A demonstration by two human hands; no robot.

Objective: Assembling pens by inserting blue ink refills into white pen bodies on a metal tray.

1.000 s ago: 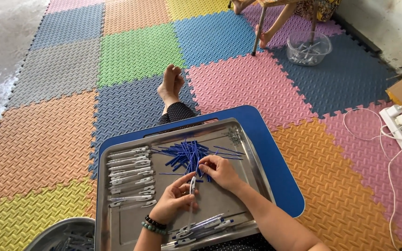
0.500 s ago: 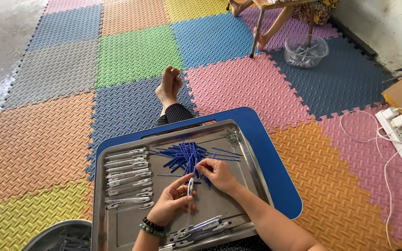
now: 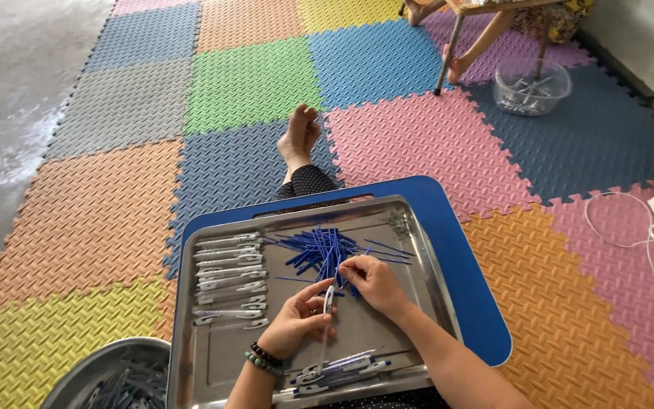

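— What was the left hand [image 3: 297,322] doing?

— It was closed around a white pen barrel [image 3: 328,301], held nearly upright over the steel tray [image 3: 357,337]. A beaded bracelet [image 3: 264,358] sat on that wrist.

— And the right hand [image 3: 372,282]?

— Its fingertips were pinched on a thin blue refill [image 3: 344,266], right at the edge of the pile of blue refills [image 3: 319,248]. The two hands were just beside each other, near the middle of the tray.

— Was the refill inside the barrel?

— I could not tell; it was too small to see where the two met.

— What else lay in the tray?

— A row of white pen barrels [image 3: 227,276] lined the left side, laid crosswise one under another. Several assembled pens [image 3: 342,367] lay along the near edge, by the person's forearms.

— What carried the tray?

— A blue counter [image 3: 463,273] with rounded corners, set low over the person's stretched leg; a bare foot [image 3: 299,136] showed beyond it on the coloured foam floor mats [image 3: 418,136].

— Anything further off?

— A grey tub [image 3: 88,375] holding more parts sat at the lower left, a clear plastic bowl [image 3: 531,87] stood far right by some wooden legs, and a white cable [image 3: 630,227] trailed along the right.
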